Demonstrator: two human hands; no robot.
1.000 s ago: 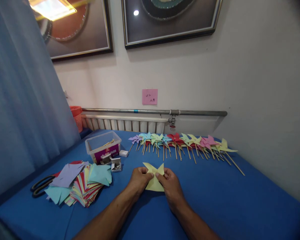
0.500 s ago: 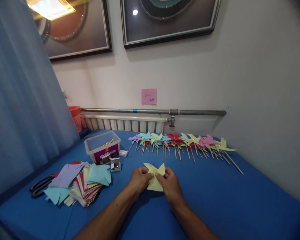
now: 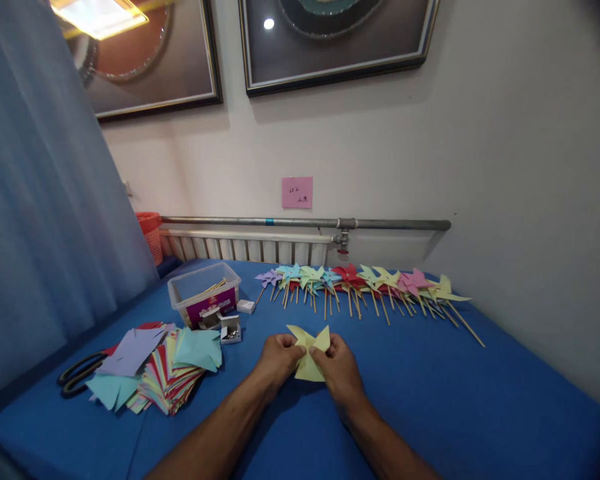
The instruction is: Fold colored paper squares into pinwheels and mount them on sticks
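Beside paper stack [image 3: 173,373]: plastic tub [image 3: 203,300] holding sticks [image 3: 215,287].

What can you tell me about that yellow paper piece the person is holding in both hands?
The yellow paper piece looks like thin, pale craft paper, cut and folded so pointed flaps stick up and outward at its far side, like a pinwheel head. No stick is visible on it. It sits low over the blue table, in front of the person. The left hand pinches its left side and the right hand its right, fingers meeting near the middle. Its underside is hidden.
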